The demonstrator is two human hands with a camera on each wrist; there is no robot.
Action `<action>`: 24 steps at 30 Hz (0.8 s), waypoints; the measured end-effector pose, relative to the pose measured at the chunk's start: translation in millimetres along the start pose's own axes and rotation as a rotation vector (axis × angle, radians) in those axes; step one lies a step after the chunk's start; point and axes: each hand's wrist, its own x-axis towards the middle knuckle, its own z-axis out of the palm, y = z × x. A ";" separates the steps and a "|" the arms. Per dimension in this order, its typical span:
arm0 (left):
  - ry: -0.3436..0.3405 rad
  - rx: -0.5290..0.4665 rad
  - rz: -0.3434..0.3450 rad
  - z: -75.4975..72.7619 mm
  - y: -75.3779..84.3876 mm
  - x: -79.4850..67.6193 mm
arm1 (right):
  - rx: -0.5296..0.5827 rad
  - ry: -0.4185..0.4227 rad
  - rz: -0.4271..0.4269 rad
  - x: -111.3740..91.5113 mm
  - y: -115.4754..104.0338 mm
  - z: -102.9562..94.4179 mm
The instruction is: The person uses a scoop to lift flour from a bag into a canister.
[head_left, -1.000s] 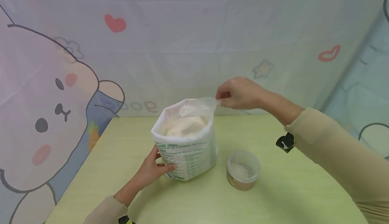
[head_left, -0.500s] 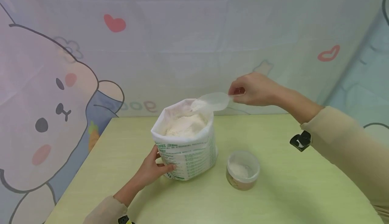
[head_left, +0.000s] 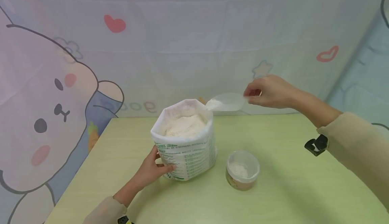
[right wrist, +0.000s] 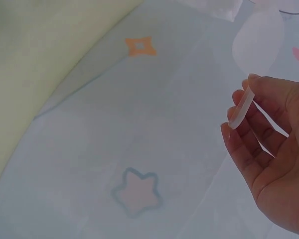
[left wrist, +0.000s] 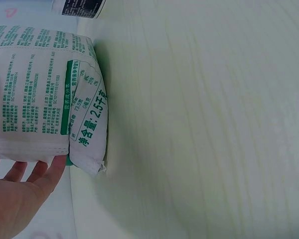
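A white flour bag (head_left: pixel 185 159) with green print stands open-topped on the table, filled with pale powder (head_left: pixel 186 126). My left hand (head_left: pixel 152 170) holds its left side, thumb on the front and fingers around the side. In the left wrist view, the fingers of that hand (left wrist: pixel 27 194) lie along the bag (left wrist: pixel 35 94). Above the bag's right rim, my right hand (head_left: pixel 270 91) pinches the handle of a translucent scoop (head_left: pixel 229 101). White powder lies at the scoop's tip. The right wrist view has the scoop's handle (right wrist: pixel 242 107) between the thumb and fingers.
A clear round tub (head_left: pixel 242 170) with some white powder inside stands on the pale green table (head_left: pixel 285 170), right of the bag. Behind the table's far edge hangs a cloth backdrop (head_left: pixel 194 41) with cartoon prints.
My right hand has moved right, drawing the scoop out from the bag's mouth to its right rim, powder at the tip. The left hand, bag and tub have stayed in place.
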 end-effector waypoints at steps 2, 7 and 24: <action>0.000 -0.001 0.003 0.0 -0.1 0.1 | -0.006 -0.001 0.017 -2.7 3.3 0.6; 0.001 -0.001 0.004 -0.2 0.1 0.0 | -0.006 0.001 0.036 -9.7 11.1 2.3; 0.020 0.012 -0.019 -0.7 -2.0 1.0 | 0.038 0.008 0.038 -41.2 35.0 23.0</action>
